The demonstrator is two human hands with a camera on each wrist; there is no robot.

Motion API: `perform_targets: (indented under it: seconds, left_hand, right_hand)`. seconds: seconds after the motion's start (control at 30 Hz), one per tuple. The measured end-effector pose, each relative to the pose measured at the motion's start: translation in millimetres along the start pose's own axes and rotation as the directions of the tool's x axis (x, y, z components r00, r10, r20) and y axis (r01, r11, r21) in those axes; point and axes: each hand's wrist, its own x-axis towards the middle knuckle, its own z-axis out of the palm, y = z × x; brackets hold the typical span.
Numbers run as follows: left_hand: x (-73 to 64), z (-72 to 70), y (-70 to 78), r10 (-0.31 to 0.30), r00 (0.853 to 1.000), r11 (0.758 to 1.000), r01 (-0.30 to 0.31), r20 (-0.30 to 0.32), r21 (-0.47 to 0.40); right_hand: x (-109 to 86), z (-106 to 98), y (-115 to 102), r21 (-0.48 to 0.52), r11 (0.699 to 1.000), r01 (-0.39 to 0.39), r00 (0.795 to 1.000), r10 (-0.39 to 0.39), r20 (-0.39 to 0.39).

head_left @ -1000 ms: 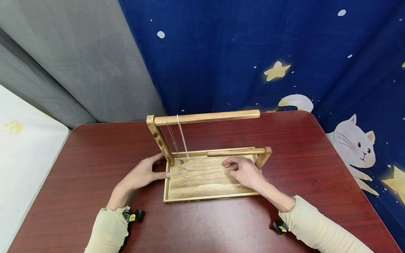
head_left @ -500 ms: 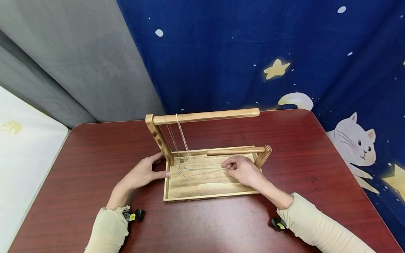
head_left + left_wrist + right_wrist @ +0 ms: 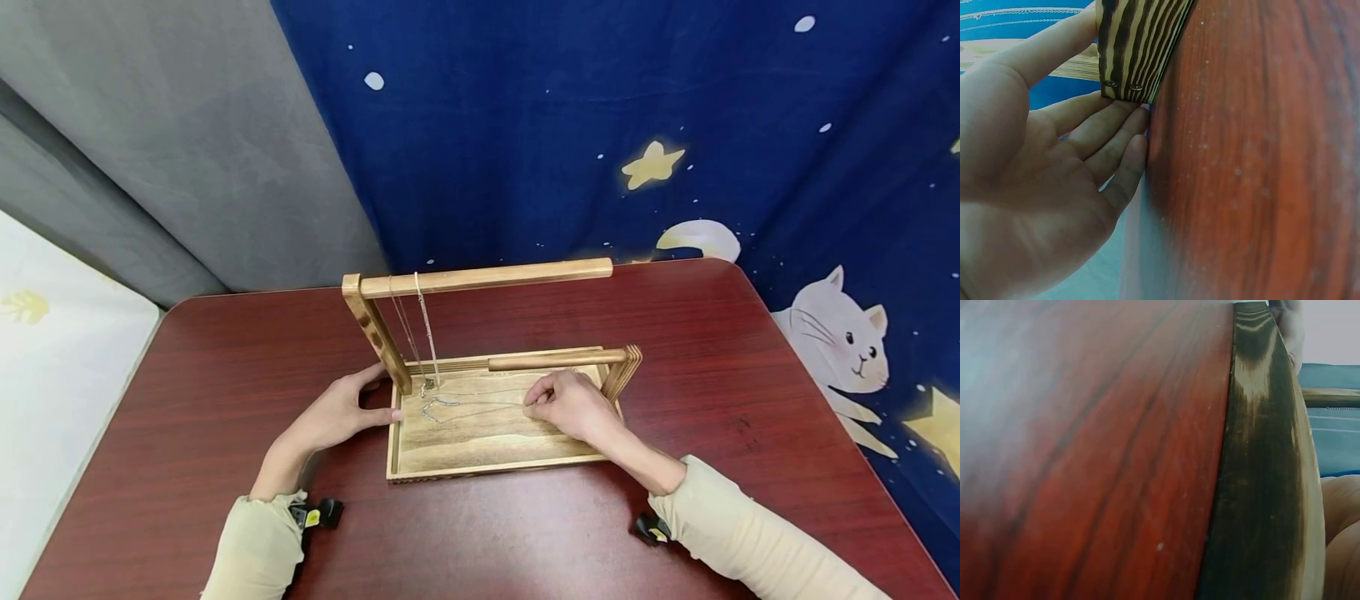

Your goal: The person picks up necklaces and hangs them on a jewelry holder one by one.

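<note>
A wooden jewelry stand (image 3: pixel 465 454) with a tray base sits on the table. My left hand (image 3: pixel 333 412) holds its left end, thumb on the rim and fingers against the outer side; the left wrist view shows this hand (image 3: pixel 1054 150) at the striped end wall (image 3: pixel 1135 44). Inside the tray lies a thin silver necklace (image 3: pixel 487 413), its beaded part at the left. My right hand (image 3: pixel 573 406) pinches the chain's right end near the tray floor. Two more necklaces, one fine chain (image 3: pixel 403 321) and one paler chain (image 3: pixel 427 321), hang from the tall bar.
The tall bar (image 3: pixel 487 277) reaches right from the left post (image 3: pixel 378 337). A lower bar (image 3: pixel 558 360) extends left from the short right post (image 3: pixel 624 371), just behind my right hand. Beneath is a dark red table (image 3: pixel 480 542); curtains (image 3: pixel 525 125) stand behind it.
My right hand has shifted slightly left, its fingertips closing together on the chain. The hanging pale necklace has swung a little. My left hand stays in place.
</note>
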Motion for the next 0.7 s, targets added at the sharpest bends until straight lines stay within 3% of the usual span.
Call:
perform_targets:
  seconds: [0.3,0.7]
  left_hand:
    - [-0.1,0.1,1.7,0.000,1.000,1.000,0.000,0.000,0.007]
    - [0.0,0.6,1.5,-0.003,1.000,1.000,0.003,-0.010,0.023]
  right_hand:
    - [-0.6,1.9,-1.8,-0.043,0.999,-0.020,1.000,0.020,-0.015]
    - [-3.5,2.1,-0.4,-0.101,0.994,0.046,0.999,-0.047,-0.009]
